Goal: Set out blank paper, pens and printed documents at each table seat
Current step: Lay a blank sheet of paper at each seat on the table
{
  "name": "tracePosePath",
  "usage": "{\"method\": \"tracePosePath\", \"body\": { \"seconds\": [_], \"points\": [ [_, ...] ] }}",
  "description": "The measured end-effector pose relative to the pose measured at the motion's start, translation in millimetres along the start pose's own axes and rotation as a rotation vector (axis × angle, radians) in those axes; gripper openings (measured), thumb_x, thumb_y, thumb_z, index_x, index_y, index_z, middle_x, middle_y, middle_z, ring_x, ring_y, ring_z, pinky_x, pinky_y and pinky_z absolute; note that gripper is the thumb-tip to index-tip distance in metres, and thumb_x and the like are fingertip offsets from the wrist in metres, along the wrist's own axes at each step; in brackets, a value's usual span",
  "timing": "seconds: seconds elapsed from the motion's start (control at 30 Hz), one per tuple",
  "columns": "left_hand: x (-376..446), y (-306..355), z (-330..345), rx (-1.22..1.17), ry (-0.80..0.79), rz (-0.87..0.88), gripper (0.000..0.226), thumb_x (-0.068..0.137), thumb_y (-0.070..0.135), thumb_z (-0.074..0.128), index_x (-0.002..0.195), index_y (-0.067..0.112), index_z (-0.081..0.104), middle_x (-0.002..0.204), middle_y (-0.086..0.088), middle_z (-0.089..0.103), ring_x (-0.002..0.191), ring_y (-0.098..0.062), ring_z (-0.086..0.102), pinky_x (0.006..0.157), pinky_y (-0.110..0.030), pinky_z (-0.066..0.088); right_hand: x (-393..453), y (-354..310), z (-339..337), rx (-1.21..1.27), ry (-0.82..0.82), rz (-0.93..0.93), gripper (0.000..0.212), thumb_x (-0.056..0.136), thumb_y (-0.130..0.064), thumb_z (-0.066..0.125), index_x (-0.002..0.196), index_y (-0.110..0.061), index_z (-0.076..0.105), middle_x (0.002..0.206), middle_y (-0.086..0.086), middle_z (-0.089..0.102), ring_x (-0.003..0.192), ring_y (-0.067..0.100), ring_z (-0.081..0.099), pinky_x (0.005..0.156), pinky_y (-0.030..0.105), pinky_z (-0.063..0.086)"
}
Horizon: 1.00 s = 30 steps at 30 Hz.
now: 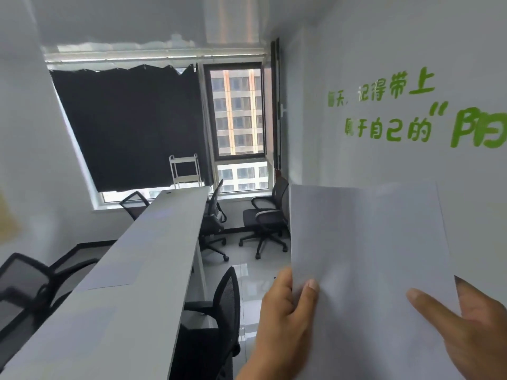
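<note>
I hold a stack of blank white paper [367,256] upright at the right, in front of the wall. My left hand [285,316] pinches its lower left edge, thumb on the front. My right hand [466,333] grips the lower right edge, with the thumb laid across the front of the sheets. The long white table [153,242] stretches away at the left. One sheet of paper [115,270] lies flat on it near the left edge. Another faint sheet [90,319] seems to lie closer to me. No pens are visible.
Black mesh office chairs stand around the table: one [216,319] right beside me, one [214,215] further along, one [269,218] near the window, others [30,283] on the left side. A white trolley [185,171] stands by the dark curtain. The floor aisle runs between the table and the right wall.
</note>
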State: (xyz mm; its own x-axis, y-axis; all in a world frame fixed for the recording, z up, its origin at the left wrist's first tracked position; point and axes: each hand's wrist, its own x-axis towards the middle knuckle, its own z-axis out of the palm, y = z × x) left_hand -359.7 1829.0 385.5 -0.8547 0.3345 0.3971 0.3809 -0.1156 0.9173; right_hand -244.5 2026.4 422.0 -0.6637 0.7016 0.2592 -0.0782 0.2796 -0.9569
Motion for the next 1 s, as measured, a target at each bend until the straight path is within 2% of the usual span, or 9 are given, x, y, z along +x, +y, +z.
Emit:
{"method": "tracePosePath", "body": {
  "seconds": [0.17, 0.3, 0.4, 0.5, 0.6, 0.7, 0.77, 0.83, 1.0],
  "points": [
    [84, -40, -11, 0.057, 0.092, -0.004, 0.024, 0.112, 0.010, 0.057, 0.122, 0.023, 0.074, 0.109, 0.006, 0.083, 0.103, -0.015, 0.079, 0.091, -0.031, 0.061, 97, 12, 56, -0.022, -0.087, 0.004, 0.015, 0.094, -0.012, 0.079, 0.089, -0.026, 0.082, 0.084, -0.015, 0.082, 0.097, 0.027, 0.076, 0.094, 0.055, 0.058],
    [152, -55, -27, 0.002, 0.136, -0.007, 0.026, 0.113, 0.012, 0.056, 0.128, 0.026, 0.072, 0.117, 0.005, 0.083, 0.112, -0.017, 0.078, 0.098, -0.035, 0.061, 162, 9, 107, 0.026, -0.162, -0.036, 0.036, 0.095, -0.015, 0.080, 0.095, -0.051, 0.080, 0.086, -0.015, 0.082, 0.090, 0.020, 0.079, 0.078, 0.048, 0.059],
    [194, -65, -43, -0.001, 0.183, -0.004, 0.026, 0.110, 0.022, 0.057, 0.126, 0.034, 0.073, 0.121, 0.001, 0.082, 0.116, -0.023, 0.077, 0.105, -0.052, 0.060, 205, 12, 144, 0.090, -0.233, -0.064, 0.041, 0.095, -0.012, 0.080, 0.093, -0.053, 0.078, 0.086, -0.017, 0.082, 0.083, 0.012, 0.078, 0.070, 0.042, 0.059],
    [220, -78, -58, 0.067, 0.239, -0.010, 0.024, 0.108, 0.026, 0.057, 0.119, 0.040, 0.074, 0.117, 0.003, 0.083, 0.112, -0.023, 0.078, 0.103, -0.055, 0.060, 237, 19, 179, 0.100, -0.280, -0.065, 0.040, 0.094, -0.011, 0.080, 0.091, -0.051, 0.079, 0.085, -0.016, 0.082, 0.092, 0.021, 0.077, 0.075, 0.036, 0.062],
    [253, -95, -74, 0.132, 0.324, -0.020, 0.028, 0.112, 0.016, 0.058, 0.122, 0.036, 0.074, 0.115, 0.008, 0.083, 0.110, -0.017, 0.079, 0.101, -0.049, 0.061, 277, 29, 219, 0.092, -0.348, -0.065, 0.028, 0.094, -0.009, 0.079, 0.090, -0.036, 0.083, 0.083, -0.014, 0.082, 0.092, 0.023, 0.077, 0.086, 0.050, 0.062],
    [281, -107, -81, 0.180, 0.388, -0.010, 0.028, 0.113, 0.010, 0.057, 0.128, 0.029, 0.072, 0.113, 0.017, 0.082, 0.108, -0.006, 0.078, 0.095, -0.031, 0.062, 315, 41, 260, 0.125, -0.423, -0.083, 0.039, 0.094, -0.010, 0.079, 0.093, -0.049, 0.079, 0.087, -0.016, 0.082, 0.095, 0.021, 0.077, 0.083, 0.039, 0.060],
    [297, -116, -83, 0.168, 0.416, -0.035, 0.024, 0.112, 0.011, 0.056, 0.125, 0.025, 0.072, 0.110, 0.017, 0.082, 0.102, -0.002, 0.078, 0.085, -0.019, 0.060, 341, 55, 282, 0.133, -0.451, -0.071, 0.031, 0.094, -0.011, 0.080, 0.096, -0.041, 0.081, 0.088, -0.016, 0.082, 0.096, 0.022, 0.077, 0.084, 0.039, 0.060],
    [326, -131, -79, 0.191, 0.476, -0.067, 0.021, 0.112, 0.011, 0.057, 0.121, 0.022, 0.073, 0.105, 0.015, 0.083, 0.096, -0.004, 0.078, 0.079, -0.018, 0.059, 379, 72, 306, 0.131, -0.488, -0.052, 0.013, 0.094, -0.010, 0.080, 0.095, -0.022, 0.082, 0.088, -0.013, 0.083, 0.097, 0.026, 0.077, 0.089, 0.049, 0.062],
    [407, -163, -64, 0.231, 0.591, -0.106, 0.017, 0.112, 0.012, 0.058, 0.115, 0.020, 0.073, 0.101, 0.010, 0.084, 0.090, -0.009, 0.080, 0.074, -0.021, 0.060, 472, 89, 356, 0.146, -0.585, -0.052, 0.013, 0.092, -0.011, 0.081, 0.098, -0.023, 0.079, 0.088, -0.019, 0.082, 0.098, 0.024, 0.077, 0.091, 0.048, 0.061]
  ]
}}
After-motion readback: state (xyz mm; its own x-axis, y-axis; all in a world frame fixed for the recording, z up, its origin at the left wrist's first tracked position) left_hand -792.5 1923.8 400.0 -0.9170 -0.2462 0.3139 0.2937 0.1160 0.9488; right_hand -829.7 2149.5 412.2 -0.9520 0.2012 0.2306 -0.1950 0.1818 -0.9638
